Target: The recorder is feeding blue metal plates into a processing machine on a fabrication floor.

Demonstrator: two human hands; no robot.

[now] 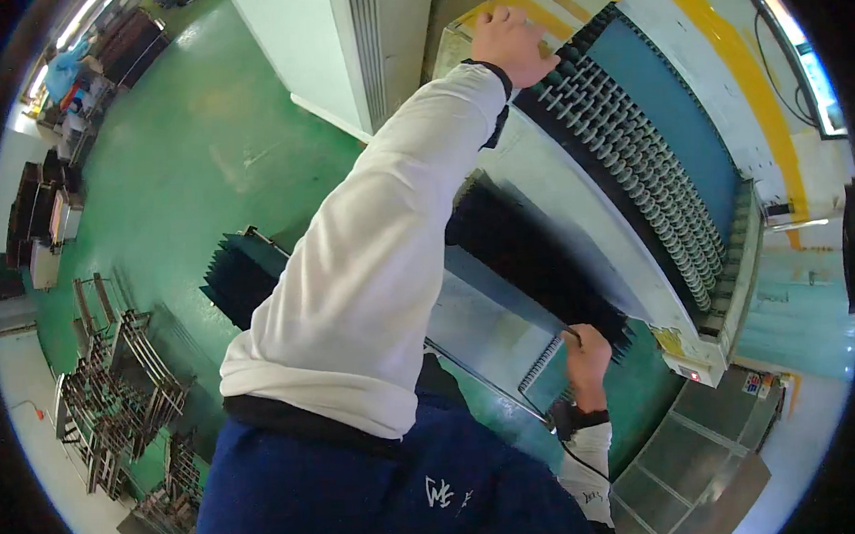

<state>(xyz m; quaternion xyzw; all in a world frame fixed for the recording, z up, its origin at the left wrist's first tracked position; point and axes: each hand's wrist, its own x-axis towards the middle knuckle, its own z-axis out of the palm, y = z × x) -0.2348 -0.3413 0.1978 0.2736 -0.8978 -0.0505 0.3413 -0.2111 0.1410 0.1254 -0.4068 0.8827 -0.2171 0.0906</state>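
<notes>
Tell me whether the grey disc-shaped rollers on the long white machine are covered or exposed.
Exposed: the grey disc-shaped rollers show in rows, no cover over them; the left hand is near their upper end.

A pale machine (576,191) with rows of grey, ridged rollers (635,156) slants across the upper right; below it, near centre, is a rack (530,249) with black, jagged-edged sides.

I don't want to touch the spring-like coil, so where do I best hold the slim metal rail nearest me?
Probably at the middle of the slim metal rail, coming from your near side: there it looks thin, bare and exposed. Stay left of the spring-like coil, which sits toward the rail's right end.
</notes>
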